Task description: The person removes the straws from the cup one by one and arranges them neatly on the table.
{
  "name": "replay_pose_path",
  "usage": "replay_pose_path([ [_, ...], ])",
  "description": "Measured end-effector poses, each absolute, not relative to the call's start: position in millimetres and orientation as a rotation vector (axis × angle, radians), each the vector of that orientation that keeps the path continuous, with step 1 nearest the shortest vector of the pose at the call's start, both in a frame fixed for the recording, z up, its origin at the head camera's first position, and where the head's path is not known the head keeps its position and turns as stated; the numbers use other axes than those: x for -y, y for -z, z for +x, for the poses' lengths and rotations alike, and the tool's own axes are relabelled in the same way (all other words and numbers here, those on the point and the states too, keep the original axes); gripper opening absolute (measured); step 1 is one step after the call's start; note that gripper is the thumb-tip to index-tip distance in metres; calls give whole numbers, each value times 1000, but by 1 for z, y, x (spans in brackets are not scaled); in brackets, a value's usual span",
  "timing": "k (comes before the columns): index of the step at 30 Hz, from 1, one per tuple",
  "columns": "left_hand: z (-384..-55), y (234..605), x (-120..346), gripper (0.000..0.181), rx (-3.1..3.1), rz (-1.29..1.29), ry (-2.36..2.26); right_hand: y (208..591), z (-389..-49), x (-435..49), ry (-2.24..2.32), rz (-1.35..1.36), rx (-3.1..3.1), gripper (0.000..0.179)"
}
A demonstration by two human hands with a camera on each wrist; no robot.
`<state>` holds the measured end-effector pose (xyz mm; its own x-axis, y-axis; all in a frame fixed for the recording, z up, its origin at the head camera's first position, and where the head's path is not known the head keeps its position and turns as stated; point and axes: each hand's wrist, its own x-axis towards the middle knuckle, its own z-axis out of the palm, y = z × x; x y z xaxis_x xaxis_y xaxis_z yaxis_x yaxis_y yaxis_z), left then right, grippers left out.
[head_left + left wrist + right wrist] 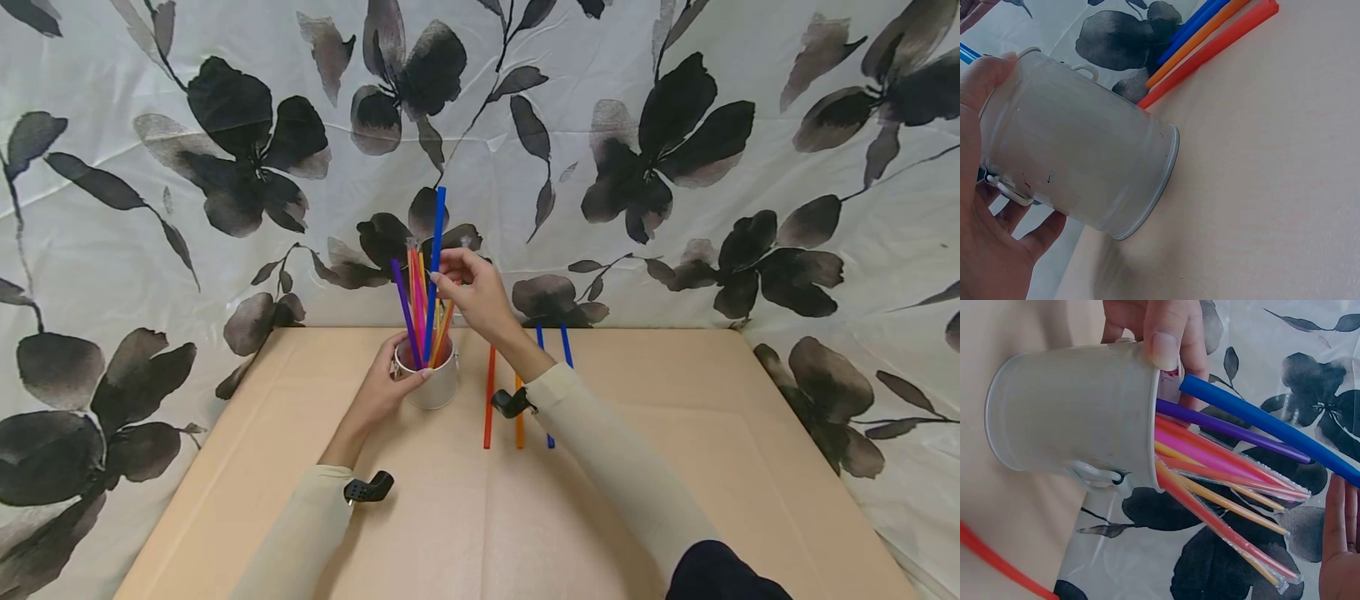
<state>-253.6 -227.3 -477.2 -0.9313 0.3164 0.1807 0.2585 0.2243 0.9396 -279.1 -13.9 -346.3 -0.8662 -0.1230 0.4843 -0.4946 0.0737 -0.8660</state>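
My left hand [381, 390] grips a small white metal bucket [437, 392] by its side, thumb at the rim and fingers round the far wall. My right hand [474, 292] pinches a long blue straw [439, 217] between thumb and fingertips above the bucket. The blue straw stands nearly upright, and its lower end [1186, 385] is right at the bucket's mouth in the right wrist view. Inside the bucket lean a purple straw [1235, 431] and several pink, red and orange straws [1229, 469], some in clear wrappers.
To the right of the bucket, a red straw [489, 408], an orange straw [519, 432] and two blue straws [567, 346] lie on the light wooden table [450, 517], partly under my right forearm. Behind the table hangs a white cloth [525, 208] with dark flowers.
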Motion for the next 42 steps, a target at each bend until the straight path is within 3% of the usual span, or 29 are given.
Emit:
replay_pose_path([
  [7,-253,476,229,78,-2412,556,-1831,322,-253,12,-1825,586,2114,29],
  [14,-252,473,232,80,-2420,562,-1820,317,-249,4,-1851,572,2114,30],
  [24,-252,474,233,79,-2392,555,-1820,338,-260,-17,-1864,534,2149,33],
  [42,-246,471,237,79,-2403,562,-1804,357,-246,-68,-1765,417,2229,33],
])
